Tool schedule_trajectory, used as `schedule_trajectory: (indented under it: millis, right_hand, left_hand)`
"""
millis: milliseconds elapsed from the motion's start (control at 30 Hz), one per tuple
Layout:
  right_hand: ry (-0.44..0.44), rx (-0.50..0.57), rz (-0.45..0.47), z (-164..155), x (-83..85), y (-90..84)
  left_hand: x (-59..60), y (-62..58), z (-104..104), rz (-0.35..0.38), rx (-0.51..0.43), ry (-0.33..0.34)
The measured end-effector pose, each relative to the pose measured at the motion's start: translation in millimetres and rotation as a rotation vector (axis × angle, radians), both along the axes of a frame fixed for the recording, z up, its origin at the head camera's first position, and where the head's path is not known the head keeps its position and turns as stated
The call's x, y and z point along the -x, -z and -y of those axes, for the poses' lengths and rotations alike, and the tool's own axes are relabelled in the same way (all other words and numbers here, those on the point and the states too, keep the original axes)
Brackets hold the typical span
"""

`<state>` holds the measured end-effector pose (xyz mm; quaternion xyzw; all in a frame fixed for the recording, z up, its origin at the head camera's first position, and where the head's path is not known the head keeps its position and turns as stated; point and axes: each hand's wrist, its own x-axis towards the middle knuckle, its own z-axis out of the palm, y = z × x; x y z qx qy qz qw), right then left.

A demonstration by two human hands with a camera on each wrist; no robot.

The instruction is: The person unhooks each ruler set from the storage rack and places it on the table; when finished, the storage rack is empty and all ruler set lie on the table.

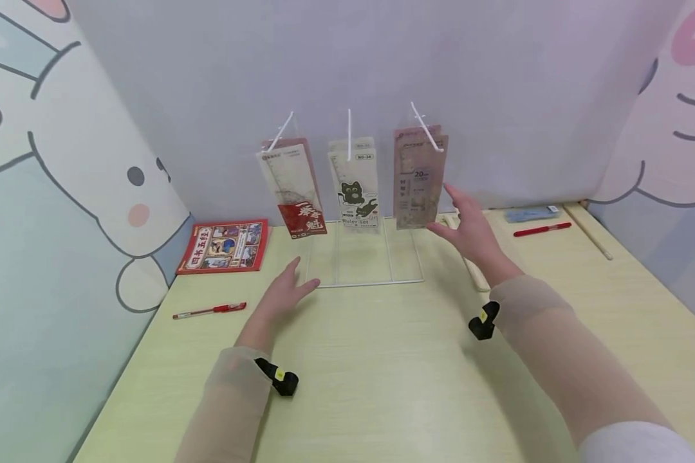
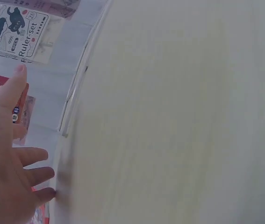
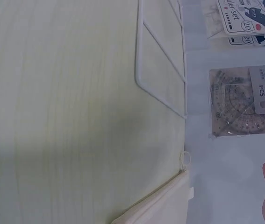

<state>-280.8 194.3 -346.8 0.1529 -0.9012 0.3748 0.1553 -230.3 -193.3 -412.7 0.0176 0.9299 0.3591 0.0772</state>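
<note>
Three hooks of a white wire rack (image 1: 376, 282) carry hanging ruler-set packets. The left packet (image 1: 294, 190) has a red lower part, and the middle packet (image 1: 356, 186) shows dark cats and "Ruler set". A pinkish-brown packet (image 1: 419, 180) hangs on the right; its clear window shows a protractor (image 3: 242, 100) in the right wrist view. My right hand (image 1: 469, 228) is beside that packet's lower right edge, thumb and fingers parted; whether it touches cannot be told. Below the left packet, my left hand (image 1: 284, 292) holds nothing, its fingers spread (image 2: 6, 158).
A red-bordered book (image 1: 222, 247) and a red pen (image 1: 211, 310) lie on the left of the table. To the right are a beige zip pouch (image 3: 162, 200), another red pen (image 1: 541, 229), a blue packet (image 1: 531, 214) and a wooden stick (image 1: 587, 230). Cartoon panels flank the table.
</note>
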Motion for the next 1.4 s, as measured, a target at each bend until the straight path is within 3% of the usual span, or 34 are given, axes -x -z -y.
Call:
schedule_trajectory:
  millis: [200, 433, 700, 867, 1067, 1400]
  right_hand:
    - [0.013, 0.022, 0.028, 9.2, 6.4, -6.8]
    - [0.034, 0.065, 0.049, 16.0, 10.0, -11.3]
    - [0.016, 0.079, 0.038, 21.8, 11.1, -12.9]
    - [0.014, 0.115, 0.062, 24.2, 10.3, -15.7]
    - [0.029, 0.232, 0.09, 26.7, 8.6, -16.2]
    - [0.178, 0.404, 0.083, 29.4, -2.0, -21.0]
  left_hand:
    - [-1.9, 21.6, -7.5, -0.108, 0.027, -0.078]
    - [-3.7, 28.5, -14.8, -0.199, 0.091, -0.129]
    - [-3.6, 32.1, -22.3, -0.192, 0.142, -0.214]
    - [-3.0, 32.7, -24.4, -0.183, 0.17, -0.228]
    - [-2.5, 32.7, -23.7, -0.178, 0.187, -0.23]
    - [-1.5, 33.2, -21.9, -0.18, 0.211, -0.235]
